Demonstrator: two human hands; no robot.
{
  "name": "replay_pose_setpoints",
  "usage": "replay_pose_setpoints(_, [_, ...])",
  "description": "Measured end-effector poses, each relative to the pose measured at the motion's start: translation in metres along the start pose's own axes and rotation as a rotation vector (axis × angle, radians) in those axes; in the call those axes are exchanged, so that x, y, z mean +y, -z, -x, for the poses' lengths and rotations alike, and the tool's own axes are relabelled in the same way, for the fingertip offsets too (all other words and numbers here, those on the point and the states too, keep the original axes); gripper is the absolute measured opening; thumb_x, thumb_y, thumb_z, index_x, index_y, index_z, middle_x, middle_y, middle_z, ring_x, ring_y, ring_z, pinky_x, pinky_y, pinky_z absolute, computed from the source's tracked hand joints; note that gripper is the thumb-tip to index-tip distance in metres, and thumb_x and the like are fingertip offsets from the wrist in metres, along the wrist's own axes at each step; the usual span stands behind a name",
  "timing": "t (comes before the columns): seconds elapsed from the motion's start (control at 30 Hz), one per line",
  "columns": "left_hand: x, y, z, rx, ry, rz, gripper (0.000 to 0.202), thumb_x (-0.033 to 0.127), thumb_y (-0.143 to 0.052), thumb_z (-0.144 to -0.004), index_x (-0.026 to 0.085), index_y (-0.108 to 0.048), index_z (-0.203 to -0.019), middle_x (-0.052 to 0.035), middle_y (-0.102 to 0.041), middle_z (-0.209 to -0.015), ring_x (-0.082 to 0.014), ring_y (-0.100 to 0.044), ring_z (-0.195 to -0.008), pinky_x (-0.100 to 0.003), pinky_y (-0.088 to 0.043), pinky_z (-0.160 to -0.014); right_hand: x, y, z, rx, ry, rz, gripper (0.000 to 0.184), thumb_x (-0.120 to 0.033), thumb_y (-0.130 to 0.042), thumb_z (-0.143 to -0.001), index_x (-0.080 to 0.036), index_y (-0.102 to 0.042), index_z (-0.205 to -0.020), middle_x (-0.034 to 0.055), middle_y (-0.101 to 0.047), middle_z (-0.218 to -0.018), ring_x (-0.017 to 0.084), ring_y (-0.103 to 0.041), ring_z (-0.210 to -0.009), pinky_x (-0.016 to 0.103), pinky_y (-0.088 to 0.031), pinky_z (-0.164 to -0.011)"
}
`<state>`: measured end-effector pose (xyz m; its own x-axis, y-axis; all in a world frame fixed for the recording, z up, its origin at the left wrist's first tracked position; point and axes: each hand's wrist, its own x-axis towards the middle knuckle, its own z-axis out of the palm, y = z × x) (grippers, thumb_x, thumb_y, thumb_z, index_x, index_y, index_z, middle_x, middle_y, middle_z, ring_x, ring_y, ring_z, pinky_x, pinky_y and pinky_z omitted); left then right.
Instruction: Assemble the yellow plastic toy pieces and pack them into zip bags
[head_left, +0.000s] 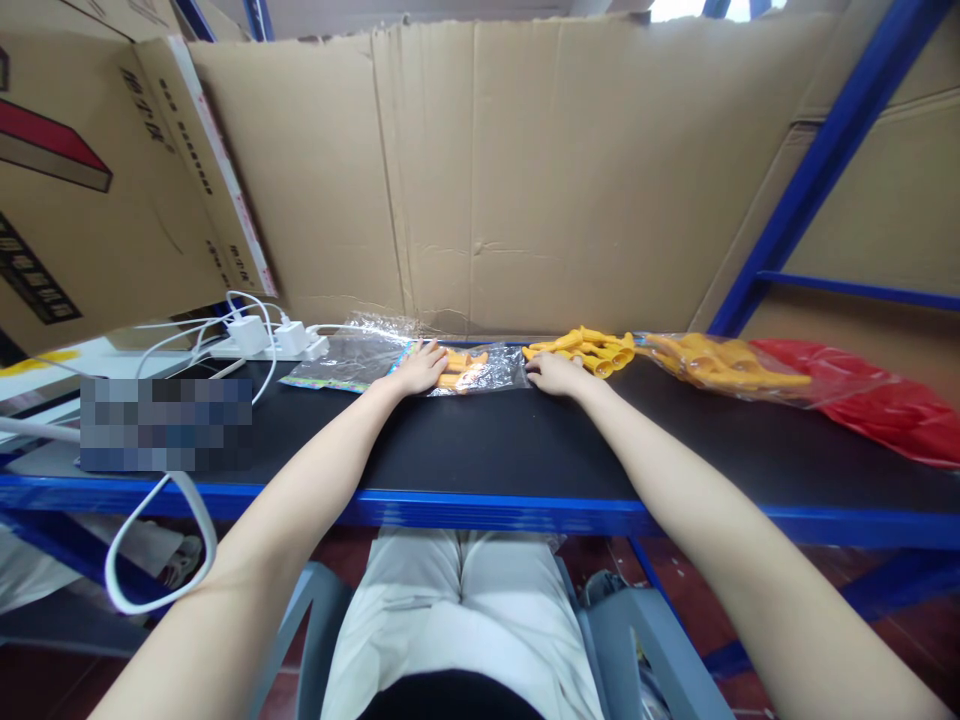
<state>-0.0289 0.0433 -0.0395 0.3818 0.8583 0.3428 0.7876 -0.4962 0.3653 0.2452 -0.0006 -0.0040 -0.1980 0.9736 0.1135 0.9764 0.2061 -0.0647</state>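
My left hand (420,368) lies flat, fingers stretched, on the left end of a small clear plastic bag (480,370) that holds several yellow-orange pieces. My right hand (553,374) rests at the bag's right edge with its fingers curled down against it. Just beyond the right hand lies a loose pile of yellow-orange plastic pieces (589,350) on the black shelf top (480,440).
A stack of flat clear bags (341,362) lies left of my left hand. A white power strip (270,340) with chargers and cables sits at far left. A large clear bag of yellow pieces (720,365) and a red bag (877,400) lie at right. Cardboard walls the back.
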Motion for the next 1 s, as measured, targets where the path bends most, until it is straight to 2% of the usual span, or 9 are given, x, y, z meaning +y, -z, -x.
replay_pose_setpoints(0.07, [0.002, 0.001, 0.000, -0.035, 0.030, -0.087, 0.050, 0.040, -0.025, -0.086, 0.016, -0.047, -0.125, -0.0095, -0.040, -0.139, -0.0258, -0.017, -0.135, -0.046, -0.009, -0.108, -0.002, 0.000, 0.000, -0.017, 0.008, 0.027, 0.028, -0.030, -0.045, -0.082, -0.023, -0.062, -0.103, 0.0087, -0.060, -0.114, 0.031, -0.050, -0.110, 0.057, -0.030, -0.091])
replay_pose_setpoints(0.13, [0.004, 0.003, 0.000, -0.077, 0.038, -0.177, 0.052, 0.039, -0.020, -0.088, 0.017, -0.044, -0.128, -0.0070, -0.038, -0.140, -0.0242, -0.015, -0.136, -0.045, -0.008, -0.109, -0.002, -0.002, -0.001, 0.016, 0.008, 0.052, 0.030, -0.031, -0.046, -0.082, -0.022, -0.060, -0.107, 0.0100, -0.058, -0.117, 0.031, -0.049, -0.110, 0.056, -0.032, -0.090])
replay_pose_setpoints(0.27, [0.006, 0.005, 0.000, -0.134, 0.032, -0.293, 0.055, 0.038, -0.013, -0.089, 0.017, -0.038, -0.133, -0.0049, -0.034, -0.143, -0.0212, -0.013, -0.137, -0.042, -0.007, -0.110, 0.005, -0.009, -0.006, 0.041, -0.013, 0.061, 0.045, -0.037, -0.041, -0.084, -0.021, -0.046, -0.126, 0.0117, -0.040, -0.136, 0.031, -0.039, -0.120, 0.056, -0.032, -0.091])
replay_pose_setpoints(0.37, [0.005, 0.004, -0.001, -0.135, 0.046, -0.305, 0.056, 0.040, -0.011, -0.089, 0.018, -0.037, -0.134, -0.0043, -0.033, -0.143, -0.0216, -0.013, -0.137, -0.044, -0.008, -0.110, 0.012, -0.015, -0.010, -0.005, -0.002, 0.055, 0.042, -0.036, -0.034, -0.087, -0.024, -0.048, -0.125, 0.0081, -0.035, -0.140, 0.030, -0.035, -0.124, 0.057, -0.032, -0.092])
replay_pose_setpoints(0.5, [0.007, 0.005, 0.000, -0.138, 0.041, -0.314, 0.057, 0.039, -0.011, -0.089, 0.015, -0.037, -0.134, -0.0052, -0.034, -0.143, -0.0206, -0.012, -0.137, -0.042, -0.008, -0.111, 0.016, -0.019, -0.014, 0.032, -0.015, 0.046, 0.046, -0.038, -0.031, -0.088, -0.025, -0.041, -0.131, 0.0072, -0.028, -0.145, 0.030, -0.032, -0.126, 0.057, -0.030, -0.094])
replay_pose_setpoints(0.6, [0.011, 0.007, 0.002, -0.151, 0.031, -0.324, 0.058, 0.037, -0.011, -0.089, 0.010, -0.037, -0.134, -0.0069, -0.033, -0.143, -0.0191, -0.011, -0.137, -0.038, -0.005, -0.111, 0.016, -0.021, -0.016, 0.055, -0.068, 0.049, 0.050, -0.041, -0.031, -0.088, -0.024, -0.035, -0.135, 0.0083, -0.029, -0.144, 0.030, -0.031, -0.126, 0.056, -0.029, -0.095])
replay_pose_setpoints(0.77, [0.013, 0.008, 0.002, -0.151, 0.027, -0.334, 0.058, 0.036, -0.011, -0.089, 0.009, -0.037, -0.133, -0.0077, -0.034, -0.142, -0.0180, -0.011, -0.137, -0.036, -0.003, -0.112, 0.017, -0.021, -0.016, 0.059, -0.144, 0.046, 0.053, -0.044, -0.032, -0.087, -0.018, -0.039, -0.133, 0.0120, -0.034, -0.140, 0.031, -0.031, -0.125, 0.053, -0.029, -0.096])
replay_pose_setpoints(0.9, [0.012, 0.007, 0.002, -0.147, 0.026, -0.339, 0.057, 0.036, -0.011, -0.089, 0.010, -0.038, -0.133, -0.0070, -0.035, -0.142, -0.0177, -0.013, -0.137, -0.037, -0.004, -0.112, 0.016, -0.018, -0.013, 0.218, -0.157, 0.077, 0.047, -0.037, -0.036, -0.086, -0.015, -0.046, -0.126, 0.0139, -0.041, -0.133, 0.029, -0.036, -0.120, 0.048, -0.032, -0.094])
replay_pose_setpoints(1.0, [0.012, 0.007, 0.002, -0.150, 0.022, -0.341, 0.058, 0.036, -0.011, -0.089, 0.009, -0.038, -0.133, -0.0076, -0.035, -0.142, -0.0180, -0.013, -0.137, -0.037, -0.004, -0.112, 0.019, -0.013, -0.013, 0.339, -0.230, 0.128, 0.040, -0.030, -0.037, -0.086, -0.013, -0.052, -0.119, 0.0147, -0.044, -0.129, 0.029, -0.034, -0.121, 0.048, -0.029, -0.095])
